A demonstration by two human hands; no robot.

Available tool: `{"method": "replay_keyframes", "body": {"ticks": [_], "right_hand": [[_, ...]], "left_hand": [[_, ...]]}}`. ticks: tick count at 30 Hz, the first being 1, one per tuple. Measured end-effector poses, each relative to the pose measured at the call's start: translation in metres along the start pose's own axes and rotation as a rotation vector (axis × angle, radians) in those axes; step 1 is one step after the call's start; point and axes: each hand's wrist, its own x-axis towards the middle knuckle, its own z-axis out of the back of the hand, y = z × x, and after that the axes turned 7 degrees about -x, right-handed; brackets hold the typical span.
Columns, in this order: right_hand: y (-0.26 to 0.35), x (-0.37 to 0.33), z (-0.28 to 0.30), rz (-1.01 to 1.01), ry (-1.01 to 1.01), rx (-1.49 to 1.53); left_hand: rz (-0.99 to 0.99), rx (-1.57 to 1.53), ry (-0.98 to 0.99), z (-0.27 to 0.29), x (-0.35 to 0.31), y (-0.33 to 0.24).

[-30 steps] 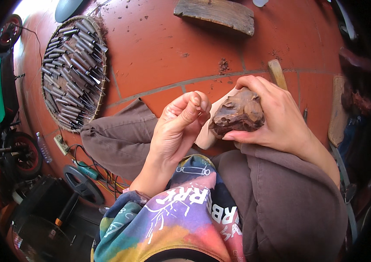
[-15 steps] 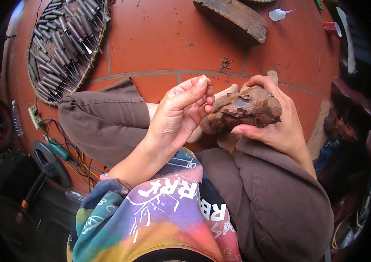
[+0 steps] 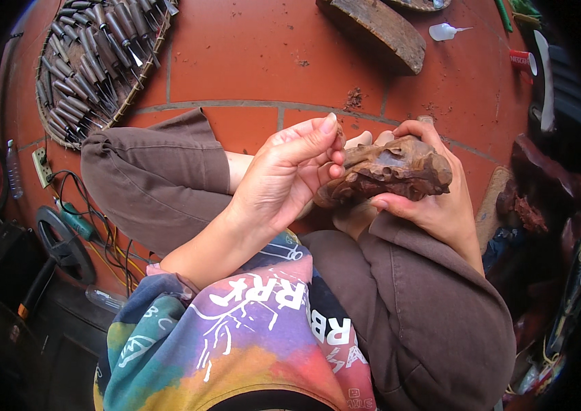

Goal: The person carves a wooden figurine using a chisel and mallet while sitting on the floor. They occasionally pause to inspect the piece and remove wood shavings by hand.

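Observation:
A brown wood carving (image 3: 393, 170) with a knobbly, hollowed surface lies above my lap, over my bare feet. My right hand (image 3: 431, 195) wraps its right end, the thumb along the near side and the fingers round the far side. At the carving's left end is my left hand (image 3: 294, 164), thumb and index finger pinched together. A tiny brownish bit seems to sit at that pinch, too small to name. The other left fingers curl close to the carving; whether they touch it I cannot tell.
A woven tray (image 3: 141, 85) of wood-handled carving chisels (image 3: 88, 61) lies at the far left. Beyond my feet are a wooden block (image 3: 376, 34), a white squeeze bottle (image 3: 444, 31), a red cup (image 3: 523, 61) and wood shavings (image 3: 353, 98). Cables (image 3: 109, 236) and a power strip (image 3: 42, 168) lie left.
The view has shifted slightly, so the floor items sit a little differently in it. Both hands keep nearly the same pose, and the carving stays in my right hand.

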Motion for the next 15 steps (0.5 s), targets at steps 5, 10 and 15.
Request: {"method": "replay_keyframes", "body": {"ticks": [5, 10, 15], "right_hand": [[0.0011, -0.0018, 0.0006, -0.034, -0.001, 0.019], [-0.0015, -0.0017, 0.0003, -0.026, -0.003, 0.019], [-0.0016, -0.0027, 0.0, -0.036, -0.005, 0.016]], "left_hand": [[0.052, -0.067, 0.032, 0.0016, 0.0025, 0.0016], [0.116, -0.157, 0.073, 0.0065, 0.0057, 0.0026], [0.094, -0.086, 0.109, 0.0041, 0.0041, 0.0025]]}}
